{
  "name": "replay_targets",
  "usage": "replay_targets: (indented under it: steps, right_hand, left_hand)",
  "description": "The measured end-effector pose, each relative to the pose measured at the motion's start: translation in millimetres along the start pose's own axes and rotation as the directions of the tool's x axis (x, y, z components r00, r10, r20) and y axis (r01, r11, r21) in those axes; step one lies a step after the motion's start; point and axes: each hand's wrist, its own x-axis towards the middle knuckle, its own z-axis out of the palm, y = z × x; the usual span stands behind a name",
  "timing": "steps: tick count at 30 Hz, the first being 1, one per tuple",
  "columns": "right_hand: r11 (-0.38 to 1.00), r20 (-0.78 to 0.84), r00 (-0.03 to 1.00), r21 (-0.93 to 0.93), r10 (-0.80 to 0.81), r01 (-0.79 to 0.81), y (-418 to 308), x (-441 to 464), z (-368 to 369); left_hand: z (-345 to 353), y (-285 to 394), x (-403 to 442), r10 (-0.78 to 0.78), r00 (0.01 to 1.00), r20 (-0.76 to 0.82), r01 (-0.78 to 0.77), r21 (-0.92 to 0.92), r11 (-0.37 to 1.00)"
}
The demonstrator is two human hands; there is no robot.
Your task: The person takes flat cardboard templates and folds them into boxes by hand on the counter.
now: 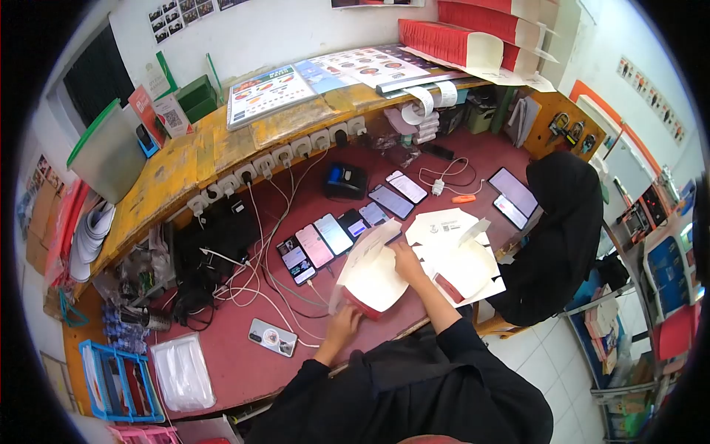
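Head view: half-formed paperboard carton [379,281] between both hands, just above or on the near side of the red desk [244,382], cream inside up, red wall toward the body. Left hand [342,331] low at the red corner, fingertips touching the wall; can't tell finger spacing or pinch from here. Right hand [406,260] at the far right edge, fingers curled narrow on the board.

To do it well: brace the red corner lightly with the left, bend along the crease with the right, in small even moves. Press close to the fold line, not mid-panel; probably thin enough to buckle. Square up the tall left flap before loading the corner. Likely best with the base flat on the desk.

Around: second carton [458,251] just right of the right forearm, easy to snag with a sleeve. Row of phones [314,246] close beyond the left flap, so little room for a wide swing. White cables [255,275] left of the carton; watch for a catch underneath. Loose phone [273,337] left of the left hand. Receipt printer [345,180] farther back, clear of the hands. Seated co-worker [569,222] at right, beside the second carton; limit elbow travel there.
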Motion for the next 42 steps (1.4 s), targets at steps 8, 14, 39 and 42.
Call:
replay_targets:
  steps: [8, 14, 39, 42]
  right_hand:
    - [0.989, -0.058, 0.988, -0.061, -0.142, 0.138, -1, 4, 0]
    - [0.991, -0.06, 0.992, -0.09, -0.107, 0.102, -16, 6, -10]
    - [0.898, 0.465, 0.832, -0.154, -0.303, 0.413, -98, -57, 10]
    - [0.923, 0.502, 0.825, -0.123, -0.259, 0.365, -101, -51, -37]
  left_hand:
    - [-1, 0, -4, -0.076, 0.991, 0.112, 0.081, -0.039, 0.996]
    - [-14, 18, 2, -0.118, 0.979, 0.164, 0.13, -0.061, 0.99]
    - [16, 5, 0, -0.008, 1.0, -0.031, 0.005, -0.075, 0.997]
    - [11, 5, 4, -0.043, 0.999, 0.015, 0.044, -0.064, 0.997]
